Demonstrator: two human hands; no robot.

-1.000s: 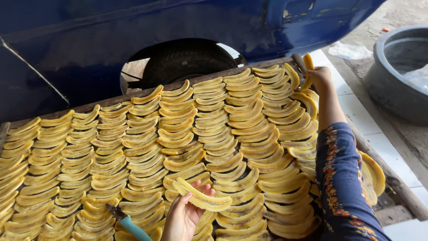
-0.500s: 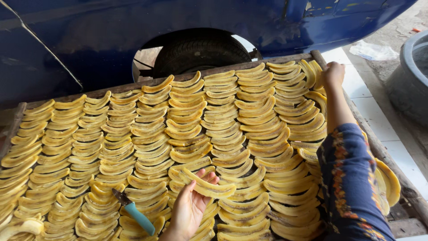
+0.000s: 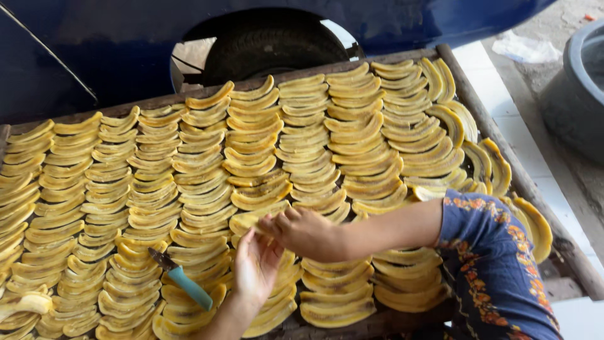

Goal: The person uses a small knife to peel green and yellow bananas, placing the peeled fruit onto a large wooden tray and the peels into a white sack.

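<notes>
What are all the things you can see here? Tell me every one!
banana slices: too many to count, yellow, in overlapping rows on the rack
drying rack: one, dark wooden frame, under the slices
knife: one, teal handle, lying on the slices, lower left
car: one, blue, behind the rack
tyre: one, black, in the wheel arch
basin: one, grey, far right
sleeve: one, dark blue with flowers, right arm
left hand: open, palm up, under a slice
right hand: pinching that slice
</notes>
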